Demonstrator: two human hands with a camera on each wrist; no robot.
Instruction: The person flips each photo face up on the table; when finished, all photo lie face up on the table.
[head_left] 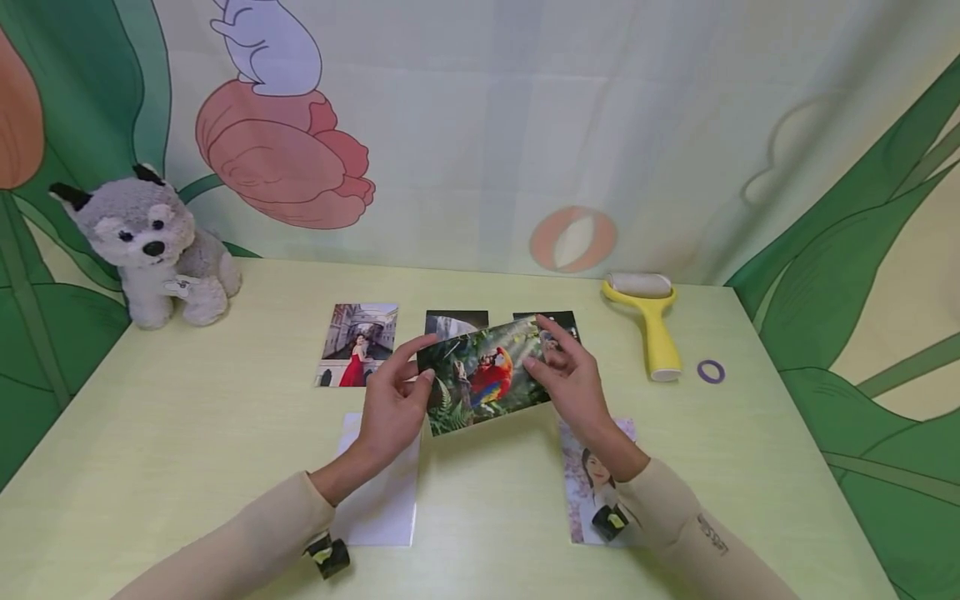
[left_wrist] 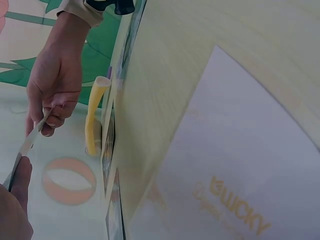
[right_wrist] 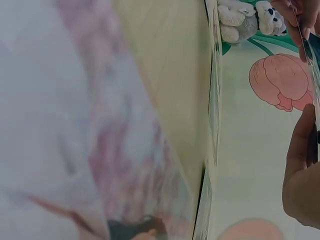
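a person's left hand [head_left: 396, 408] is pinching the left end of a parrot photo [head_left: 487, 375], its thumb and fingers curling in at the edge. the right hand [head_left: 573, 387] is pinching the other end, its thumb pressing on the picture side and its index finger reaching to the upper corner. between them, the two hands are holding the parrot photo up above the pale table [head_left: 487, 517], its right end tilting higher than its left in the head view, its picture side facing the person.

beyond it, three photos are lying in a row: a red-dress photo [head_left: 360, 342] is resting at the left, while a middle photo [head_left: 456, 323] and a dark photo [head_left: 566, 323] are partly hiding behind the raised one and the right hand. nearer the person, a white sheet [head_left: 378, 500] is lying below the left hand, showing gold lettering in the left wrist view, and a portrait photo [head_left: 581, 475] is lying partly under the right forearm.

to the right, a yellow-handled roller [head_left: 660, 337] is lying near a purple ring [head_left: 711, 372]. at the far left, a grey-and-white plush dog [head_left: 153, 242] is sitting before a printed curtain [head_left: 450, 125].
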